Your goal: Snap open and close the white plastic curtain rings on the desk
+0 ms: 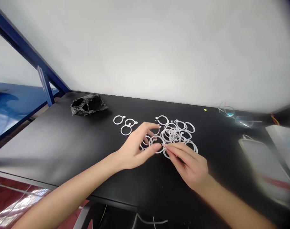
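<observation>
A heap of several white plastic rings (pixel 175 133) lies on the black table (pixel 63 140). Three more white rings (pixel 125 124) sit apart to its left. My left hand (pixel 137 146) reaches in from the left, thumb and forefinger pinched on one white ring (pixel 156 143) at the heap's near edge. From the right comes my right hand (pixel 187 162), its fingertips meeting the same ring and the heap's near side; its fingers are drawn together on the ring.
A crumpled black plastic bag (pixel 87 104) lies at the table's back left. A phone (pixel 261 162) with a cable rests at the right, next to clear wrapping (pixel 233 114). A white wall stands behind. Blue frame bars (pixel 43 81) rise at the left.
</observation>
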Demonstrator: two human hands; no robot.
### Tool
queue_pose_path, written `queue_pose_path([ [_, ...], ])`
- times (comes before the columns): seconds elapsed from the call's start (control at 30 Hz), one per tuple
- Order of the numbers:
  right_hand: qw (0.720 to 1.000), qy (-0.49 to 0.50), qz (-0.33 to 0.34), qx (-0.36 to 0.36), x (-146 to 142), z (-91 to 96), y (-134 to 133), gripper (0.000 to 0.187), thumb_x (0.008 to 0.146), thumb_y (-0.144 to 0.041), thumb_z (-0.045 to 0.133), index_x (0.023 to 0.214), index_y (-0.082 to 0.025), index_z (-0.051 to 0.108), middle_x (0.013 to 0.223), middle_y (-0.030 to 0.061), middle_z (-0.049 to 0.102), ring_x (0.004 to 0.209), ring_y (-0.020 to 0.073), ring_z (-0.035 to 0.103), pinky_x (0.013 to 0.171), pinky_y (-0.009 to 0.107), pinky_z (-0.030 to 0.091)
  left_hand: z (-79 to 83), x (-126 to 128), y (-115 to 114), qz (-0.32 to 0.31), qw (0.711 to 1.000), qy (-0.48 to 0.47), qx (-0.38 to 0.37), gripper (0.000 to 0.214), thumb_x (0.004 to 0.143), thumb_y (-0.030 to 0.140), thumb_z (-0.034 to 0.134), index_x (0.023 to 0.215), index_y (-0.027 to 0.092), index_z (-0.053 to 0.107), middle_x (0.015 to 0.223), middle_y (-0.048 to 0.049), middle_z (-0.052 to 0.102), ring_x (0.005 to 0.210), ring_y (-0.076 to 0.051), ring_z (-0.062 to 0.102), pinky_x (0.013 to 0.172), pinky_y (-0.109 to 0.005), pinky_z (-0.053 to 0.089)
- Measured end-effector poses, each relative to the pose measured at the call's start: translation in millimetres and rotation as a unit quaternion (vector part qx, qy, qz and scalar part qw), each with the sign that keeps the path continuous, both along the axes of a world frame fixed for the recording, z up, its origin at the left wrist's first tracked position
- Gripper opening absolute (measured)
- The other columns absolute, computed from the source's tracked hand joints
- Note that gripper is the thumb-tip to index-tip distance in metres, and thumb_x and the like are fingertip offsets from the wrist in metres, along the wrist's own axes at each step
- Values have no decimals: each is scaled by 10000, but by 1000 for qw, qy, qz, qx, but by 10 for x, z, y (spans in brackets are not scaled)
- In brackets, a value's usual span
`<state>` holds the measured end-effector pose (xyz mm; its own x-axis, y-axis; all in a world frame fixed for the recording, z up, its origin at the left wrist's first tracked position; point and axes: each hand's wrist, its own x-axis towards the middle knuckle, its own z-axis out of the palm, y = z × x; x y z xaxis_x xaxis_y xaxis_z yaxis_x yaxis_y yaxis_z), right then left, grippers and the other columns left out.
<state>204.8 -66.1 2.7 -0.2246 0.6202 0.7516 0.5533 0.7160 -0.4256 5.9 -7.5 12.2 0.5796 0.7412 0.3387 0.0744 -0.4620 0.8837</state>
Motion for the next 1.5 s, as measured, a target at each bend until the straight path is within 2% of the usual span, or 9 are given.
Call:
queue_pose_path([
  [0.1,1000,-10,24,-2,-51,22,-34,322,872,-13,596,1149,-163,664,941,77,735,824,177,725,751,286,634,-45,22,-30,-10,978,77,193,289,966,374,487,1159,163,529,1042,-96,610,730,-124,582,659,-264,537],
  [0.2,1000,11,18,1,-105,25,-54,286,875,-46,620,1129,-175,654,899,64,733,806,172,721,741,278,637,-66,64,-44,7,961,84,265,350,1007,437,353,1029,147,547,888,-68,606,608,-98,523,522,-211,483],
  [0.6,993,80,69,-50,-94,20,-50,280,872,-57,612,1091,-221,669,853,34,741,718,159,721,614,251,628,-77,66,-49,-3,956,105,272,462,1002,529,287,936,159,555,792,-38,598,590,-104,523,516,-215,444],
  [0.83,993,95,19,-75,3,-103,28,396,830,-34,654,1186,-204,624,962,60,737,851,177,721,810,347,617,-47,-323,474,197,888,277,308,380,878,538,597,932,165,557,847,-50,664,782,-203,612,788,-355,461],
  [0.97,993,88,20,-69,3,-96,30,343,826,-9,642,1116,-192,645,928,58,732,856,175,712,794,333,610,-107,-521,679,240,859,355,280,318,908,476,584,942,160,587,894,-65,679,836,-228,615,804,-368,453],
  [1.1,994,86,18,-60,-3,-81,31,321,823,4,636,1077,-190,652,920,60,734,857,178,711,786,332,610,-128,-509,665,239,847,384,278,271,943,403,546,1016,152,616,1080,-107,673,1019,-278,593,888,-421,437],
  [1.2,995,83,13,-55,1,-81,30,322,829,0,624,1080,-200,652,931,60,738,854,187,715,767,343,617,-84,-393,546,205,873,336,288,245,962,342,508,1087,155,606,1171,-115,639,1071,-267,575,929,-427,428],
  [1.33,995,79,5,-55,-1,-67,27,299,834,-6,610,1055,-200,663,922,63,745,839,193,720,746,341,623,-5,-218,332,62,923,276,262,191,916,207,489,1064,158,601,1039,-85,633,930,-205,590,834,-350,467],
  [1.5,995,77,-4,-55,-15,-51,33,274,840,-24,597,1030,-200,684,915,59,755,832,200,729,737,334,625,-4,-160,240,38,910,339,234,158,832,140,507,971,164,577,904,-45,591,789,-183,568,687,-300,456],
])
